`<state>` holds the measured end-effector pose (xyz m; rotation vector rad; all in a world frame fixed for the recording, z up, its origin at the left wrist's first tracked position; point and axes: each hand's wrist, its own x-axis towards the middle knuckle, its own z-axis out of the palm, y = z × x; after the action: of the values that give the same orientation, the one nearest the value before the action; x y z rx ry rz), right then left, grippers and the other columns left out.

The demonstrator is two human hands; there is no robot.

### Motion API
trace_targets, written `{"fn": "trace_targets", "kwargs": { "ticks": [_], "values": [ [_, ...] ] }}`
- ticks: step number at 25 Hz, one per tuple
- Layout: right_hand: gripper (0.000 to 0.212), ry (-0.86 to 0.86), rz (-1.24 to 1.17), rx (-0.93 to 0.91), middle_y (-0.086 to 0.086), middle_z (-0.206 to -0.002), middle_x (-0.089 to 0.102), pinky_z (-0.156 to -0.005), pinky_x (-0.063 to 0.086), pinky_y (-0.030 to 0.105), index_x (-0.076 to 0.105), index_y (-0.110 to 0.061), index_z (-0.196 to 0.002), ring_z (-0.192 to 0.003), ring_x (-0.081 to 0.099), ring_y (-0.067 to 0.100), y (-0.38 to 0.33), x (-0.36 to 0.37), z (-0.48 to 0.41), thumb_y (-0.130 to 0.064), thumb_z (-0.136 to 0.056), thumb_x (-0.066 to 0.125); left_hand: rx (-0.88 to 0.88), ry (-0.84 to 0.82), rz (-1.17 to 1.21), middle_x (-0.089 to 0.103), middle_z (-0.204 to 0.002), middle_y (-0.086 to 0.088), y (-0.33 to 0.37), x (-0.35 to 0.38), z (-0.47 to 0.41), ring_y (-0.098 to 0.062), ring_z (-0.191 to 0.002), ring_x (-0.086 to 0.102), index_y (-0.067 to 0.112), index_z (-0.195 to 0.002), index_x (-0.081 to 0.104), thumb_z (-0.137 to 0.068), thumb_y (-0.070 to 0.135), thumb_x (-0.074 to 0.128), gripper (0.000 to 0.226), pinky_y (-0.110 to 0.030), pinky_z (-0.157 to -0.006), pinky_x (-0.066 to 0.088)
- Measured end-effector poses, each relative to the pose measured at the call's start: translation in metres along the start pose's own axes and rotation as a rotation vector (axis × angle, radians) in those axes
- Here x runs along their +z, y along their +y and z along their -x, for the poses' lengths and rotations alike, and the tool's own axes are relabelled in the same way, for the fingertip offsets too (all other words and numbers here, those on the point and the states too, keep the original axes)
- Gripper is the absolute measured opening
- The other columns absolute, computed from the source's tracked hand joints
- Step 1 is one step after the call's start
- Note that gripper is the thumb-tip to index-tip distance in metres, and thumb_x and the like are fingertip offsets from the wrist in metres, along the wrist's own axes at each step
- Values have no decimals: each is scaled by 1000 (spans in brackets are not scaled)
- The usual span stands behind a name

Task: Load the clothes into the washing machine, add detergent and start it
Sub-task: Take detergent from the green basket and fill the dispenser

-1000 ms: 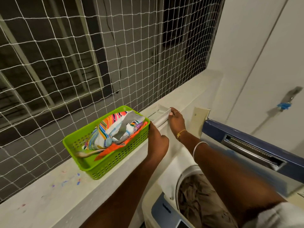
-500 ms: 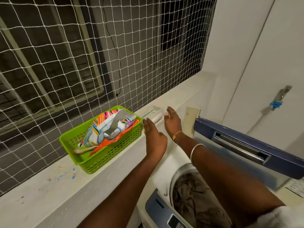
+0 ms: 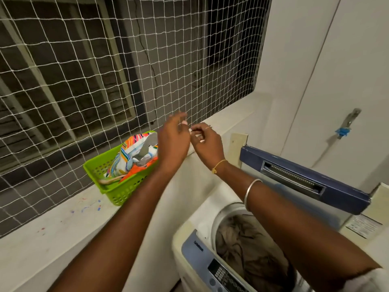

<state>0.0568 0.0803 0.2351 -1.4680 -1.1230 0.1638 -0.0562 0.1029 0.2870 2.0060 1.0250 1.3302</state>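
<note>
The top-loading washing machine [image 3: 189, 234] stands at the lower right with its blue lid [image 3: 345, 199] raised. Brownish clothes [image 3: 248, 245] fill the drum. Both my hands are lifted above the white ledge [image 3: 63, 232], fingertips nearly touching. My right hand [image 3: 207, 144] pinches a small white packet [image 3: 192, 130], mostly hidden by the fingers. My left hand [image 3: 173, 142] is blurred, its fingertips right beside the packet; whether it grips it is unclear. A green basket [image 3: 117, 192] with colourful detergent packets [image 3: 134, 157] sits on the ledge just left of my left hand.
White netting [image 3: 105, 81] covers the window right behind the ledge and my fingers. The machine's control panel [image 3: 223, 272] is at the bottom. A tap with a blue fitting [image 3: 343, 130] sticks out of the right wall.
Both hands have risen off the ledge, where they rested on a white item, and come together in front of the netting. The camera has tilted down slightly.
</note>
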Motion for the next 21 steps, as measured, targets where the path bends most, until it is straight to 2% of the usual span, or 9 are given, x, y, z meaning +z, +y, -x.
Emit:
{"fn": "trace_targets", "kwargs": {
  "ticks": [3,7,10,14,16,18,21],
  "values": [
    [8,-127,155,-125,-7,-90,73,-65,43,17,73,-23,-92,-66,55,0,-27,26,0,-23,-85,69,-41,-35,-65,75,-107,-3,2,-50,-33,-19,-96,69,21,-111,74,-94,27,55,26,-32,-89,54],
    [21,-242,366,-155,-6,-85,75,-68,52,28,77,-26,-88,-71,64,12,-44,50,-3,-41,-85,64,-121,-204,-190,74,-92,-16,-22,-84,-64,-32,-84,69,9,-96,74,-94,34,57,30,-44,-77,55],
    [31,-282,501,-101,0,-79,73,-65,52,31,76,-22,-82,-78,67,20,-47,60,-11,-48,-84,59,-133,-302,-212,73,-93,-18,-45,-90,-75,-32,-88,69,8,-95,73,-95,36,56,32,-42,-81,54],
    [30,-360,725,-7,3,-77,71,-59,44,26,72,-18,-76,-81,68,26,-58,72,-21,-47,-77,64,-172,-405,-43,75,-103,-10,-64,-95,-96,-26,-102,67,16,-106,75,-95,35,61,27,-40,-94,50],
    [18,-465,781,34,0,-88,72,-64,41,24,75,-22,-85,-89,68,23,-67,70,-24,-36,-75,71,-182,-455,23,74,-103,-2,-72,-93,-105,-20,-101,65,17,-110,74,-96,34,61,25,-33,-89,47],
    [27,-592,833,42,-1,-100,71,-68,42,24,75,-27,-101,-96,66,20,-76,67,-27,-29,-74,76,-156,-494,27,72,-97,5,-80,-88,-113,-16,-96,63,22,-109,74,-95,38,61,25,-28,-83,45],
    [40,-706,934,66,0,-98,68,-71,47,27,72,-23,-110,-98,65,23,-82,71,-33,-26,-71,81,-104,-590,37,70,-105,8,-91,-76,-121,-13,-101,62,23,-112,73,-96,39,59,27,-30,-91,47]
  ]
}}
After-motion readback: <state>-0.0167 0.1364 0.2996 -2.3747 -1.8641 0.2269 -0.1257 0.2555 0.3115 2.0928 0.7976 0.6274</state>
